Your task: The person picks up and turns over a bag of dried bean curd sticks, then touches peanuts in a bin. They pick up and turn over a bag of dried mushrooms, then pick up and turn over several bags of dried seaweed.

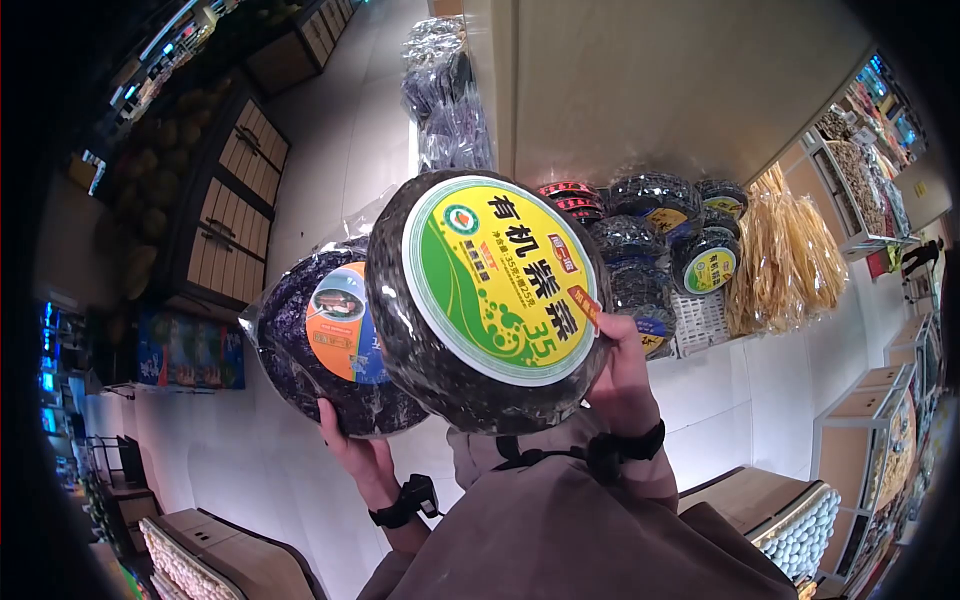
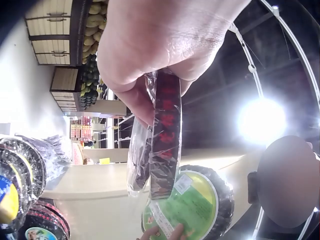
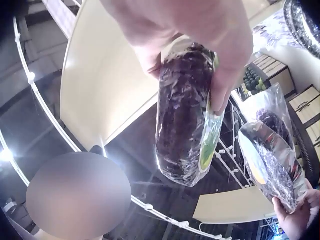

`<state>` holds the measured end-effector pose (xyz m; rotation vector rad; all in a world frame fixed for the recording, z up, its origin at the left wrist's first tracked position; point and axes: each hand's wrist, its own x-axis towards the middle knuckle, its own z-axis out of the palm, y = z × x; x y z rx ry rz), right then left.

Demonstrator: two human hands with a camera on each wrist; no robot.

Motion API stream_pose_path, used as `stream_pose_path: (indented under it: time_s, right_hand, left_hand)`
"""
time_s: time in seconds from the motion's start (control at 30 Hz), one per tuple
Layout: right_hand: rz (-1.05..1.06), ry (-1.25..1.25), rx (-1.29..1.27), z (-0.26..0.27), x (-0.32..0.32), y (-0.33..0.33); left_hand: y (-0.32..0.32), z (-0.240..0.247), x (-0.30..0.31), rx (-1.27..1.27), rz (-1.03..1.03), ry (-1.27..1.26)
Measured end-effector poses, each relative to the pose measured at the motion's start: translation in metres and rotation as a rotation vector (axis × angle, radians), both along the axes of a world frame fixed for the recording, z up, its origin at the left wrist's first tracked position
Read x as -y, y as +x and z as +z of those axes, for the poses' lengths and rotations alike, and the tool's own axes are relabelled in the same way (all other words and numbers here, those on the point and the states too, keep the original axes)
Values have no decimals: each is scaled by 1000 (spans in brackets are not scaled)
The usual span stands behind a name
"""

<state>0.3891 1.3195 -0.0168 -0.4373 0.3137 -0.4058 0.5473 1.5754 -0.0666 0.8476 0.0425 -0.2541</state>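
My right hand (image 1: 625, 378) grips the edge of a round pack of dried seaweed (image 1: 495, 285) with a yellow and green label facing me. A second round seaweed pack (image 1: 300, 340), with an orange and blue label, is held by my left hand (image 1: 350, 455); the first pack overlaps it in the head view. Seen edge-on in the left wrist view, the left pack (image 2: 166, 135) is thin, pinched between the left thumb and fingers (image 2: 137, 102). The right wrist view shows the right pack (image 3: 185, 115) as much thicker, with the right hand (image 3: 200, 30) over its edge.
More seaweed packs (image 1: 640, 230) stand stacked on a display behind, beside a white basket (image 1: 700, 320) and bagged yellow dried strips (image 1: 785, 270). A tan panel (image 1: 670, 80) rises at the back. Wooden produce bins (image 1: 225, 210) stand left, egg displays (image 1: 805, 530) near the front.
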Motion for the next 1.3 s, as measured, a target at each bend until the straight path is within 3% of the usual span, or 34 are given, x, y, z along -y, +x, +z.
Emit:
stream_pose_path:
  time_s: [0.07, 0.2, 0.27, 0.37, 0.5, 0.57, 0.7, 0.77, 1.23, 1.3]
  right_hand:
    - [68, 53, 80, -5, 4, -7]
    - [18, 136, -19, -8, 4, -20]
    - [2, -97, -131, 7, 3, -26]
    - [-105, -148, -172, 8, 5, -31]
    - [-157, -25, -38, 12, 12, -32]
    - [-292, -163, -54, 7, 14, -31]
    - [-317, -106, -36, 4, 18, -35]
    - [-372, -219, -18, 2, 20, -36]
    - [-413, -241, -95, -31, 36, -47]
    - [-349, -211, -103, -45, 40, -50]
  left_hand:
    - [-2, -1, 4, -6, 1, -8]
    - [-7, 6, 12, -23, 0, 16]
    - [-10, 9, 17, -36, 13, 43]
    - [-14, 16, 27, -54, 41, 26]
    - [-19, 23, 37, -83, 87, 21]
    - [-17, 17, 38, -74, 62, 13]
    - [-19, 14, 49, -47, 1, -26]
    - [-20, 8, 52, -33, -37, -43]
    - [-22, -5, 73, -40, -123, -78]
    - [-24, -2, 79, -125, 61, 47]
